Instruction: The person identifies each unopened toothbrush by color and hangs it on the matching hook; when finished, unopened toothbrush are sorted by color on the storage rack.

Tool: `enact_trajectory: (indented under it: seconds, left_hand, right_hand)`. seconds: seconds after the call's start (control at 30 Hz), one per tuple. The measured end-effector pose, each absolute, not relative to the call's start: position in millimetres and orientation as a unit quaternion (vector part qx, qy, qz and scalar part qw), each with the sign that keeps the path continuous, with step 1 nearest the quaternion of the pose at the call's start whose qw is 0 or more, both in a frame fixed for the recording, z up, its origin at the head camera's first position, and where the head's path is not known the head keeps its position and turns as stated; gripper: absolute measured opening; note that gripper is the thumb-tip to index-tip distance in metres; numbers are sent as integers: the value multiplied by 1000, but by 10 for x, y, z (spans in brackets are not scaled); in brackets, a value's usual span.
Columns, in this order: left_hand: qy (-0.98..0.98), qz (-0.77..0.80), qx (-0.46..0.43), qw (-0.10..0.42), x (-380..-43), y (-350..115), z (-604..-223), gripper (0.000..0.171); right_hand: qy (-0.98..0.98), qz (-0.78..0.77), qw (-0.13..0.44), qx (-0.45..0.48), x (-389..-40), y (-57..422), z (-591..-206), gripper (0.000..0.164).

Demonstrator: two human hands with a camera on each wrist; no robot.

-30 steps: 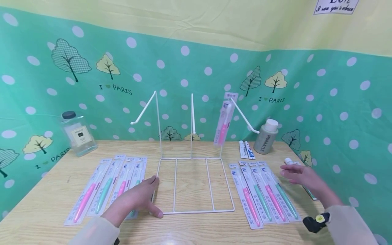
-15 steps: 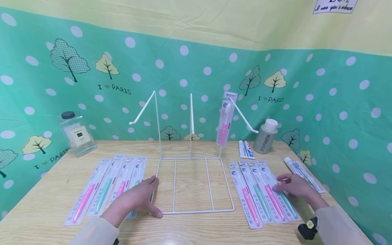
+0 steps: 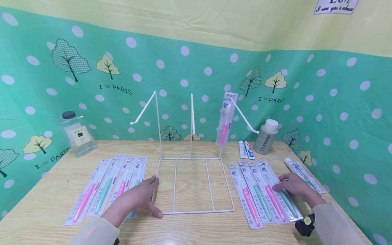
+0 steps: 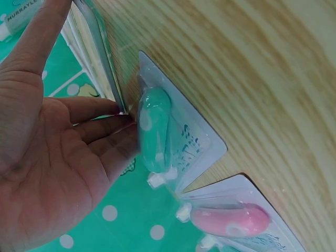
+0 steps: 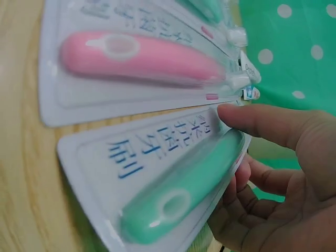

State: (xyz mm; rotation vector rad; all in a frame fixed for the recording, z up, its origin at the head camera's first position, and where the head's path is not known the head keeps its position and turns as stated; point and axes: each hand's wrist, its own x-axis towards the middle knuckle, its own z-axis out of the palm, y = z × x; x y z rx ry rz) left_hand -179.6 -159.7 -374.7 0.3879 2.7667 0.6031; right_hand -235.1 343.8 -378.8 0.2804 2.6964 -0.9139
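Observation:
My right hand (image 3: 296,186) pinches the right-hand edge of a packaged green toothbrush (image 3: 289,204), the last in the right row. In the right wrist view the thumb lies on top of the pack and the fingers are under it, its edge tilted up. My left hand (image 3: 139,196) rests at the left side of a white wire display rack (image 3: 199,212), thumb at the front corner, fingers extended along the side bar. Packaged toothbrushes (image 3: 84,202) lie just left of that hand, partly hidden by it. One packaged pink toothbrush (image 3: 224,131) hangs on the rack's right hook.
Beside the pinched pack lie several more packaged toothbrushes (image 3: 248,204). A toothpaste tube (image 3: 298,170) lies at the far right, two small tubes (image 3: 243,149) further back. A grey bottle (image 3: 265,139) stands back right, a clear glass bottle (image 3: 79,136) back left. A patterned cloth hangs behind.
My right hand has come left and down from over the toothpaste tube to the green toothbrush pack, and the pack's near end has shifted slightly. The left hand stays in place.

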Motion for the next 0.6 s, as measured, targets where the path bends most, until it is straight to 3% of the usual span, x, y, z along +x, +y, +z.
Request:
enact_trajectory:
  seconds: [0.23, 0.5, 0.6]
  left_hand:
    - [959, 207, 136, 140, -1794, -1574, -3744, 121]
    - [958, 209, 131, 145, -1800, -1580, -3737, 122]
    - [959, 206, 128, 145, -1811, -1581, -3750, 123]
  right_hand:
    - [919, -361, 133, 88, -2309, 3590, -3686, 75]
    - [909, -404, 98, 45, -2231, 3630, -3478, 61]
    - [909, -405, 92, 34, -2202, 3537, -3395, 64]
